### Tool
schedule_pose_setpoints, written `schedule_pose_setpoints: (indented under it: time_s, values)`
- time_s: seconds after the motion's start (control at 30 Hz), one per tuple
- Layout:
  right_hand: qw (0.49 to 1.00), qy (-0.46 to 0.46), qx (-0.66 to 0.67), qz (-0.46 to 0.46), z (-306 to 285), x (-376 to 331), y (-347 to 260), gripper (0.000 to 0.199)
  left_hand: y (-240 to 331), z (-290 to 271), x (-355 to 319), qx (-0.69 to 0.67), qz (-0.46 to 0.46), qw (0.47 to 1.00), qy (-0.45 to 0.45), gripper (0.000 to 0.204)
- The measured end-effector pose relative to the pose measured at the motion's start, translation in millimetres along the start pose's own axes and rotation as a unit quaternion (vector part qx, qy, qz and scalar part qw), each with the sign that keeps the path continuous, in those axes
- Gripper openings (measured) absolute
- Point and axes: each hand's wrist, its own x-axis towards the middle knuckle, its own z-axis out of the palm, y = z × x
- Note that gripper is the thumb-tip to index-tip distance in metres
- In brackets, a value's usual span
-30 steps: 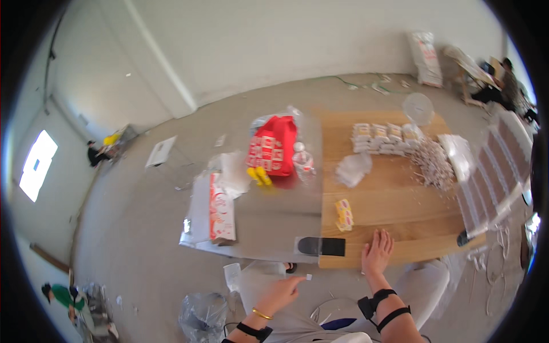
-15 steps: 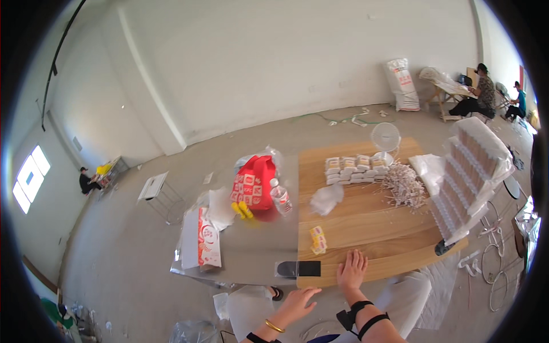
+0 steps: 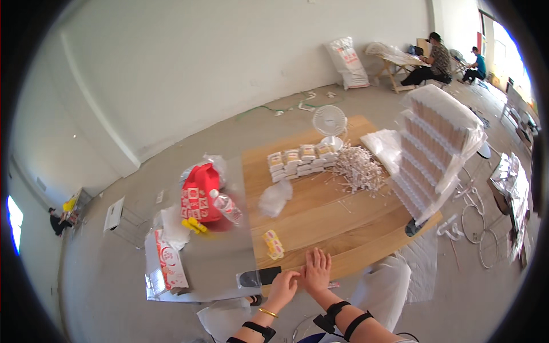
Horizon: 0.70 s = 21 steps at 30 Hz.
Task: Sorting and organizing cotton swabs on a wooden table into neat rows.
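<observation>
My right hand [image 3: 316, 268] lies on the near edge of the wooden table [image 3: 343, 223], fingers stretched out. Right beside its thumb is my left hand [image 3: 283, 288], its fingers curled in; whatever they may hold is hidden. A flat black object [image 3: 264, 276], partly under clear plastic, lies just left of my left hand. Yellow-and-white labels [image 3: 273, 244] sit a little beyond my hands. Farther back are a loose heap of cotton swabs [image 3: 360, 168], stacked small packs [image 3: 298, 162] and a crumpled clear plastic bag [image 3: 275, 198].
A tall tiered stack of wrapped swabs [image 3: 432, 151] stands on the table's right side, and a white fan [image 3: 330, 121] at the back. Left are a red bag [image 3: 200, 191], a plastic bottle [image 3: 226, 207] and a red-and-white box [image 3: 171, 263]. Other people sit at far tables.
The view has turned to the right, so things appear farther left. My left hand has come up to my right hand, its fingers now curled. My right hand still rests on the table edge.
</observation>
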Motion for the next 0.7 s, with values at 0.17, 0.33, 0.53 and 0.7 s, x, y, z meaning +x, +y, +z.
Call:
schedule_pose_setpoints:
  time_s: [0.17,0.33,0.53,0.7]
  values:
    - [0.984,-0.018,0.176,-0.015,-19.2,7.4,20.7,0.045,-13.6,33.8,39.6,0.110,0.017,0.989,0.098,0.011]
    - [0.990,0.058,0.103,0.071,-37.2,89.1,95.7,0.031,-13.0,38.4,49.1,0.179,0.060,0.974,0.127,0.010]
    - [0.998,0.054,0.029,0.020,-17.6,191.1,142.1,0.033,-17.8,43.3,51.0,0.197,0.052,0.974,0.103,0.011]
    - [0.996,0.020,-0.025,-0.078,0.1,259.6,126.0,0.032,-16.3,41.4,50.0,0.192,0.043,0.975,0.099,0.013]
